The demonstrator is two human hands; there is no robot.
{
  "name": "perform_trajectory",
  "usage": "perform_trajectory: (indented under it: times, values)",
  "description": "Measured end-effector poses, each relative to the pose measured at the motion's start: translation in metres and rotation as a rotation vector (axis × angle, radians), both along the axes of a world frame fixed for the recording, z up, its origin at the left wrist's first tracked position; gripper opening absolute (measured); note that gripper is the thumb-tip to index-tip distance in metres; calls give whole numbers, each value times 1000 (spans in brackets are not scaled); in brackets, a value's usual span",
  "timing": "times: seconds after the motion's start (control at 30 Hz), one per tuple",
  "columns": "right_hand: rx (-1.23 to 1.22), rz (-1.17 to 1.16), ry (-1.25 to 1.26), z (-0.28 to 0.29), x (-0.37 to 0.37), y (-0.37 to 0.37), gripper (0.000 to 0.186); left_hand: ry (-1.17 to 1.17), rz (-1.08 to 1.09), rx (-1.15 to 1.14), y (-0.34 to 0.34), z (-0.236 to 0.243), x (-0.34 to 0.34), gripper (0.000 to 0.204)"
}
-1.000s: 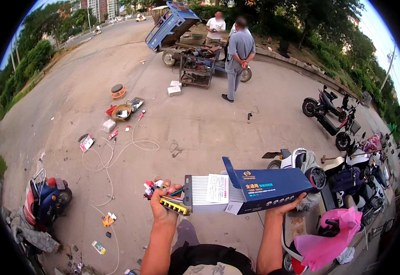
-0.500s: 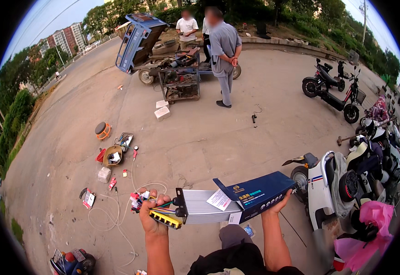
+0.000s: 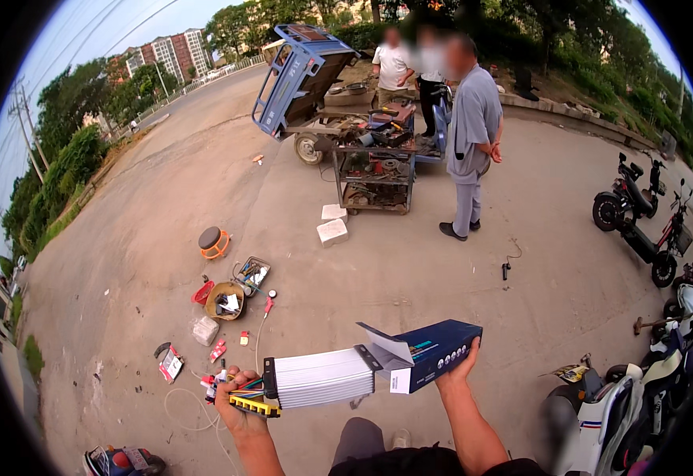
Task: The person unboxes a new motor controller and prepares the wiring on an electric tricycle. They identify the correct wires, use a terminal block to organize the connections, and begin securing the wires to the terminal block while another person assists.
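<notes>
My left hand (image 3: 239, 406) is closed around the bundle of coloured wires (image 3: 248, 389) at one end of a silver finned motor controller (image 3: 319, 379). White and red plugs (image 3: 213, 384) stick out past its fingers, and a yellow connector strip (image 3: 255, 407) hangs just below the wires. At the right, my right hand (image 3: 462, 366) grips a dark blue cardboard box (image 3: 440, 349) from its far end and underside. The box's flaps stand open toward the controller, whose black end bracket (image 3: 369, 358) is at the opening. Controller and box are held in the air above the ground.
On the ground lie a basin of tools (image 3: 225, 301), a wire tray (image 3: 252, 272), an orange-legged stool (image 3: 214, 243) and a pale hose (image 3: 192, 407). Parked scooters (image 3: 616, 420) line the right. Several people stand by a tool cart (image 3: 374, 178) and a tilted blue three-wheeler (image 3: 303, 79).
The controller has slid left out of the box, so its right end bracket shows. The white paper on its top is out of sight. The view has turned left.
</notes>
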State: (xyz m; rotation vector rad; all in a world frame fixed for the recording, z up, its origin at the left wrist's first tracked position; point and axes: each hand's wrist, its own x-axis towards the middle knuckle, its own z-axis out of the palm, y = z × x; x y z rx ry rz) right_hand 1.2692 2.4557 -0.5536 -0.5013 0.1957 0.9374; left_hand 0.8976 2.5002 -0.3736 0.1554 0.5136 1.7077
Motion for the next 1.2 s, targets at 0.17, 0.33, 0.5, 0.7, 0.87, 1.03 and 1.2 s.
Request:
perform_trajectory:
  times: [0.17, 0.33, 0.5, 0.7, 0.87, 1.03, 1.2]
  values:
    - [97, 61, 122, -3, 24, 64, 60, -377, 43, -116, 138, -34, -7, 20]
    - [72, -60, 60, -33, 42, 118, 61, -664, -3, -57, 295, -87, -6, 31]
    - [-46, -166, -35, -43, 67, 132, 65, -561, -46, -71, 412, -92, 47, 38]
    - [-140, -258, -75, -64, 81, 208, 70, -543, -249, -92, 516, -99, 81, 34]
    - [-90, -210, -60, -11, 106, 319, 69, -188, -208, -129, 576, -96, 75, 31]
    - [35, 0, -4, -7, 96, 509, 69, -126, 74, 7, 624, -238, -90, 34]
    - [36, 135, -29, 35, 101, 625, 70, 141, 439, -410, 630, -146, -93, 37]
